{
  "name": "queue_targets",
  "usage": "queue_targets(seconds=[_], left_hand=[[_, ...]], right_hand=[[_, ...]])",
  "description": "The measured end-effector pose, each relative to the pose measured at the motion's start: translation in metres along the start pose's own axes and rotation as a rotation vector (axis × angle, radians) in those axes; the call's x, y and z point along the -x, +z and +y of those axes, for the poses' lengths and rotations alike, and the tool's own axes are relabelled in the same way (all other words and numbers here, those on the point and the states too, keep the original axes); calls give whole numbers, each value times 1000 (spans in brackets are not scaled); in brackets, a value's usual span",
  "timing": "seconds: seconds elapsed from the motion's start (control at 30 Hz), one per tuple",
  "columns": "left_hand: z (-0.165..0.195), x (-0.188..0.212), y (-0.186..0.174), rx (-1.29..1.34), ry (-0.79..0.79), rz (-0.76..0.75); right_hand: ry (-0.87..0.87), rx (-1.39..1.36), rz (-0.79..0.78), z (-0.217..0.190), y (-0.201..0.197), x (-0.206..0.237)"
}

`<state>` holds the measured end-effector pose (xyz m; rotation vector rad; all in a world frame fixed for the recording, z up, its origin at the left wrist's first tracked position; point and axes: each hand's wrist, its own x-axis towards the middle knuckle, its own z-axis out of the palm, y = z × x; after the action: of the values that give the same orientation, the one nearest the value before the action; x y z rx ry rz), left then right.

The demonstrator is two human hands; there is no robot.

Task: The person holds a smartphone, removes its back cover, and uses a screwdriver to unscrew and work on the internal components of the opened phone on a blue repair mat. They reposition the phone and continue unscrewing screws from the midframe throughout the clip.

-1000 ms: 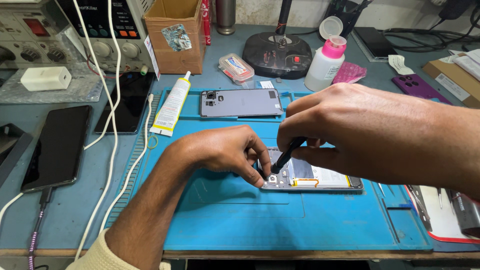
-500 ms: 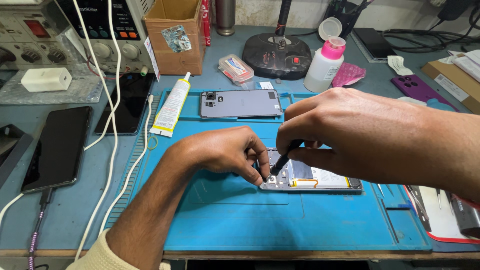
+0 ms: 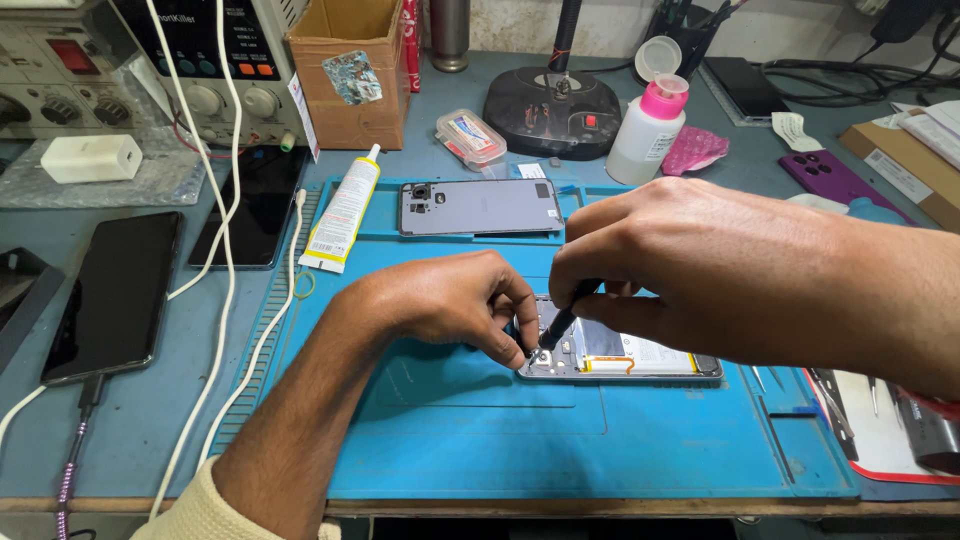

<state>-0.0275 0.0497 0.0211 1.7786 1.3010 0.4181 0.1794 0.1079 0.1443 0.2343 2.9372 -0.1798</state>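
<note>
An opened phone [image 3: 640, 356] lies face down on the blue work mat [image 3: 480, 430], its insides showing. My left hand [image 3: 450, 300] pinches the phone's left end with fingertips. My right hand [image 3: 670, 260] holds a thin black tool [image 3: 560, 325] whose tip touches the phone's upper left corner. The phone's grey back cover [image 3: 480, 207] rests apart at the far side of the mat.
A glue tube [image 3: 342, 212], two dark phones [image 3: 115, 295] with white cables, a cardboard box [image 3: 350, 70], a white bottle with pink cap [image 3: 648, 130], a black lamp base [image 3: 555, 110], a purple phone case [image 3: 835, 180] and tweezers [image 3: 830, 400] surround the mat.
Both hands stay on the opened phone; the tool tip shifts slightly at the phone's left end. Nothing else has moved.
</note>
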Motion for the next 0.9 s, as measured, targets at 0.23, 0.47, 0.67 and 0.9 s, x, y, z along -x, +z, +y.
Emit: queue_targets(seconds=[0.23, 0.47, 0.67, 0.9], left_hand=[[-2, -1, 0, -2, 0, -5], [-2, -1, 0, 0, -8, -6], [1, -1, 1, 12, 23, -18], [1, 3, -4, -35, -9, 48]], right_hand=[[38, -29, 5, 0, -2, 0], [1, -32, 23, 0, -1, 1], [143, 17, -60, -16, -9, -5], [-328, -35, 233, -27, -10, -8]])
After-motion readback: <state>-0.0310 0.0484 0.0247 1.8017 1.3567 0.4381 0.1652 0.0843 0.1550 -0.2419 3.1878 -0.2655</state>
